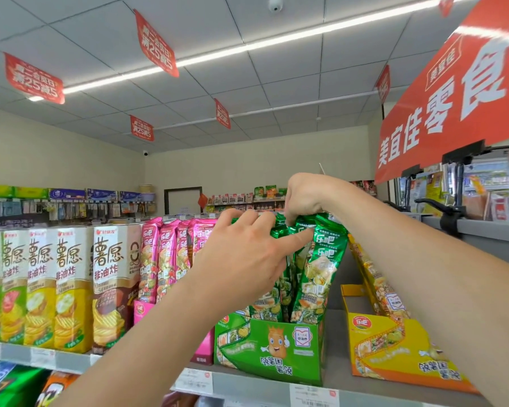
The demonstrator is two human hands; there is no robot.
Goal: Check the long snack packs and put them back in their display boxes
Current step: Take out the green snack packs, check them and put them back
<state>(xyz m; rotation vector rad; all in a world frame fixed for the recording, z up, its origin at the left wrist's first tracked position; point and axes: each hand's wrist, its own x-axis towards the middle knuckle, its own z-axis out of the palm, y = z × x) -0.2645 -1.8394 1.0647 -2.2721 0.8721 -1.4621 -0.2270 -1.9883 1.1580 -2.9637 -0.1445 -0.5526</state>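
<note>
Shelf (247, 381) in a shop, upper tier, seen from head height. Green packs (323, 268) are stood upright in a green display box (285, 345) at the shelf front, their tops bunched together above the box rim.

The left hand (241, 257) is laid against the pack tops from the near side, with the back of the hand toward the camera. Its fingers (249, 218) are spread apart and lightly bent over the top edges. The thumb (301, 237) is stretched straight out to the right, touching the front of one pack.

The right hand (304, 198) is held above the packs with the wrist bent. Its fingers (294, 215) are curled together and clamped on the crimped tops of the green packs. How many packs are caught in that grip cannot be told.

Pink packs (165, 254) of the same long shape are stood just left of the green ones, in a pink box (143, 311) partly hidden by the left forearm. A yellow box (394, 351) is set to the right, apart from the green box, with yellow packs (376, 280) leaned back in it. Tall white chip cartons (71, 286) are lined up further left on the same tier. Price tags (313, 396) are fixed along the shelf edge. A red sign (459, 92) is hung at upper right.
</note>
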